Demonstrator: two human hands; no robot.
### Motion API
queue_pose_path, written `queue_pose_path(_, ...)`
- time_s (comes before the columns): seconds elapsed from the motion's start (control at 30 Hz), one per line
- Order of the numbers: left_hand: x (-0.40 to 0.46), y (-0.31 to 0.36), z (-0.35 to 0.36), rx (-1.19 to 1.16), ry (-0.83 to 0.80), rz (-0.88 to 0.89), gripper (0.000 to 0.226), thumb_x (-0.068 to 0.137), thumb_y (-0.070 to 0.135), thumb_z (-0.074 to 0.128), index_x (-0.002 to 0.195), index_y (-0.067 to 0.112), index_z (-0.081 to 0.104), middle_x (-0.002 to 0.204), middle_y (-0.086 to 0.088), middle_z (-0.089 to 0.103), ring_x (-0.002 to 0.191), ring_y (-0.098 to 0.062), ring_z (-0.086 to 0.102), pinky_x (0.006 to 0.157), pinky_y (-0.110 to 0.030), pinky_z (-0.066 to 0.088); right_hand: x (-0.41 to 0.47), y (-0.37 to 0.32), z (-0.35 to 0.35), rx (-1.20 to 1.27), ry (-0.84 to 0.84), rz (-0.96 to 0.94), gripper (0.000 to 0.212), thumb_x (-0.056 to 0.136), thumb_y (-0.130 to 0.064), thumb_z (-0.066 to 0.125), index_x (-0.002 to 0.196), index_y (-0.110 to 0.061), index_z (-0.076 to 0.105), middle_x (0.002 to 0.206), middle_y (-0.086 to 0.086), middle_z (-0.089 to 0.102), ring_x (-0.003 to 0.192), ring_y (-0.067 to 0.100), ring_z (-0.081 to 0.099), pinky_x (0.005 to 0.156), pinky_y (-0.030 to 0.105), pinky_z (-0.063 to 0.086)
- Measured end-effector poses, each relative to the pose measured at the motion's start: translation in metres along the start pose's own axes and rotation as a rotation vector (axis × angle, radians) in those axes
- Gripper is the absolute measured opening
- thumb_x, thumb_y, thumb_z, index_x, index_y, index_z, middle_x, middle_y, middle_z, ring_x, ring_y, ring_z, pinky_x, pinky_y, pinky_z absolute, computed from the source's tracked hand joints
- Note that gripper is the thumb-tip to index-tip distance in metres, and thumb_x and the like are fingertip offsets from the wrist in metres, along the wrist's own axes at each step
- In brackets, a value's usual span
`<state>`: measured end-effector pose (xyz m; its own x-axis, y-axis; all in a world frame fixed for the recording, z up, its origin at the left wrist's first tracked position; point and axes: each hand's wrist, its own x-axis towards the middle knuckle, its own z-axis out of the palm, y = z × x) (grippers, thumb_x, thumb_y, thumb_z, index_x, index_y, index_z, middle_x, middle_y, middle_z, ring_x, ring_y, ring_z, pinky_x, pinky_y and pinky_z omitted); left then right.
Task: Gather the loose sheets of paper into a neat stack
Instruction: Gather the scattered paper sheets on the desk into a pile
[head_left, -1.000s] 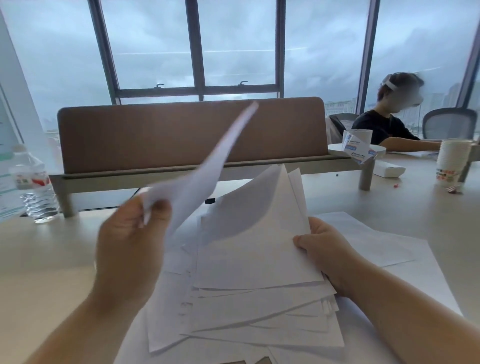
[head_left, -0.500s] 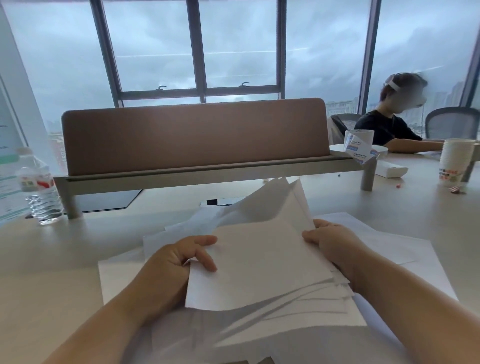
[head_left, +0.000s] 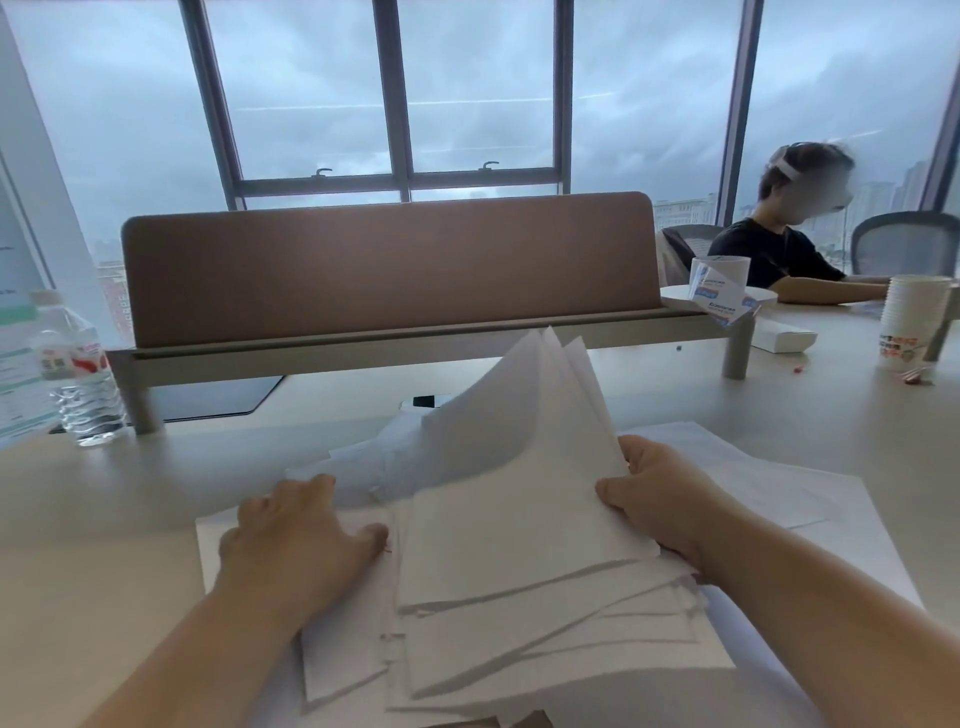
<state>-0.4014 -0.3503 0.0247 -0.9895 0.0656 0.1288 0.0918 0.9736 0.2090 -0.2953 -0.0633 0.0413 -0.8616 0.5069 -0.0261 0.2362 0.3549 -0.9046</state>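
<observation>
Both hands are on the paper: the left hand (head_left: 298, 530) lies flat with fingers spread, pressing on loose sheets (head_left: 343, 670) on the table (head_left: 78, 545), while the right hand (head_left: 660, 499) grips the right edge of the raised bundle of sheets (head_left: 519, 499), thumb on top. Its other fingers are hidden behind the paper. More sheets spread under the right forearm, and the pile's near edge is cut off at the bottom. Behind stand a brown divider (head_left: 389, 265), a water bottle (head_left: 78, 374), stacked paper cups (head_left: 909, 322), tall windows (head_left: 395, 88) and a seated person (head_left: 779, 249).
</observation>
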Motion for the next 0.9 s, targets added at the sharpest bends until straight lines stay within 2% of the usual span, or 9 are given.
queue_pose_path(0.1,0.001,-0.003,-0.002,0.008,-0.024,-0.085,0.092,0.073,0.085,0.058,0.141,0.024,0.047,0.141,-0.008,0.054,0.132,-0.035,0.050,0.101,-0.045,0.045,0.002,0.001,0.000,0.016,0.049,0.000,0.024,0.089,-0.002,0.059,0.096,-0.023,0.069,0.089,0.004,0.077,0.081,0.026,0.074,0.078,0.042,0.063)
queue_pose_path(0.17,0.002,-0.004,-0.002,-0.090,-0.019,-0.085,0.096,0.070,0.082,0.066,0.141,0.020,0.047,0.139,-0.009,0.058,0.127,-0.033,0.057,0.099,-0.042,0.049,0.002,0.001,0.000,0.054,0.060,0.021,0.023,0.090,-0.002,0.057,0.099,-0.019,0.069,0.089,0.008,0.076,0.080,0.029,0.074,0.075,0.043,0.064)
queue_pose_path(0.3,0.000,-0.003,-0.005,-0.301,0.012,-0.074,0.085,0.080,0.049,0.080,0.147,0.010,0.046,0.137,-0.009,0.063,0.126,-0.031,0.060,0.096,-0.036,0.047,0.000,-0.001,0.001,0.064,0.054,0.023,0.024,0.088,-0.002,0.056,0.099,-0.019,0.069,0.091,0.010,0.077,0.082,0.031,0.075,0.078,0.050,0.064)
queue_pose_path(0.4,0.004,-0.005,-0.004,-0.453,0.090,-0.112,0.077,0.083,0.030,0.080,0.148,0.006,0.047,0.112,-0.008,0.072,0.112,-0.032,0.065,0.084,-0.035,0.046,-0.001,0.000,0.001,0.071,0.050,0.021,0.025,0.088,-0.003,0.055,0.100,-0.019,0.069,0.091,0.010,0.078,0.083,0.032,0.076,0.077,0.053,0.064)
queue_pose_path(0.43,0.004,-0.005,-0.005,-0.510,0.113,-0.127,0.066,0.082,0.027,0.080,0.139,0.005,0.055,0.098,-0.006,0.073,0.099,-0.031,0.066,0.075,-0.035,0.045,-0.002,0.000,0.002,0.075,0.046,0.021,0.025,0.088,-0.003,0.055,0.100,-0.019,0.069,0.091,0.010,0.078,0.083,0.032,0.076,0.077,0.053,0.064)
queue_pose_path(0.5,0.005,-0.004,-0.007,-0.573,0.136,-0.104,0.024,0.084,0.024,0.079,0.097,0.005,0.071,0.070,-0.001,0.071,0.073,-0.026,0.064,0.062,-0.033,0.041,-0.002,0.000,0.001,0.081,0.037,0.020,0.025,0.089,-0.003,0.055,0.099,-0.021,0.069,0.091,0.009,0.078,0.083,0.032,0.076,0.078,0.053,0.064)
queue_pose_path(0.57,0.001,-0.001,-0.008,-0.582,0.083,-0.068,0.025,0.087,0.029,0.074,0.067,0.013,0.073,0.056,0.003,0.069,0.061,-0.021,0.062,0.059,-0.030,0.041,-0.001,0.000,0.002,0.098,0.025,0.015,0.026,0.091,-0.002,0.055,0.098,-0.022,0.069,0.090,0.008,0.079,0.083,0.032,0.076,0.078,0.052,0.064)
queue_pose_path(0.73,0.000,0.003,-0.001,-0.391,0.041,0.022,0.037,0.086,0.036,0.074,0.063,0.008,0.065,0.058,-0.003,0.065,0.062,-0.021,0.061,0.058,-0.030,0.040,0.001,0.002,0.005,0.097,0.016,-0.012,0.028,0.090,-0.003,0.055,0.097,-0.025,0.070,0.090,0.005,0.079,0.084,0.031,0.077,0.079,0.052,0.064)
queue_pose_path(0.9,-0.005,0.002,-0.013,-0.540,0.401,0.021,0.037,0.094,0.026,0.060,0.069,0.001,0.049,0.060,-0.018,0.051,0.059,-0.034,0.049,0.054,-0.035,0.035,0.000,0.003,0.004,0.072,0.021,-0.016,0.027,0.089,-0.003,0.055,0.095,-0.024,0.070,0.089,0.004,0.079,0.084,0.029,0.076,0.080,0.049,0.064)
